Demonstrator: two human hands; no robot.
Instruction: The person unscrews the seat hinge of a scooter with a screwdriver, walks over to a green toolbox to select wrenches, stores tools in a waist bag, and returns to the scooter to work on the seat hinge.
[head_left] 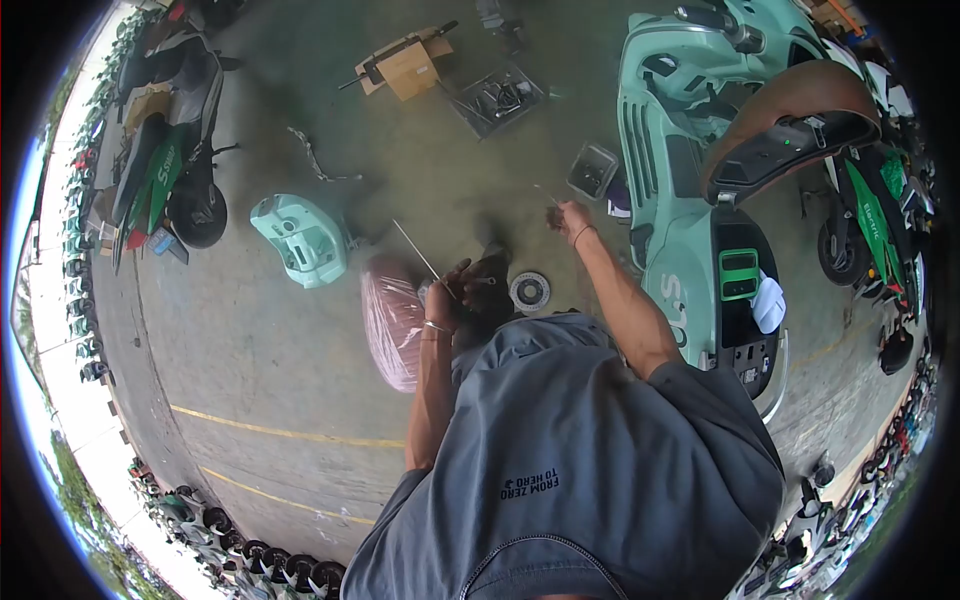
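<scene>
My left hand (pixel 447 296) is closed around a long thin metal rod (pixel 415 247), which points up and to the left. Its far end hangs over the floor, near a pink seat wrapped in clear plastic (pixel 391 325). My right hand (pixel 569 219) is stretched forward with its fingers closed on a small thin tool (pixel 545 191), too small to name exactly. That hand is left of a mint-green scooter (pixel 690 130), near a small clear bin (pixel 593 170). The scooter's brown seat (pixel 790 125) is tilted up.
A mint-green body panel (pixel 300 240) lies on the floor at left. A black tray of tools (pixel 497 100) and a cardboard piece (pixel 408 70) lie ahead. A round metal disc (pixel 530 291) is near my feet. A dark green scooter (pixel 165 160) stands far left.
</scene>
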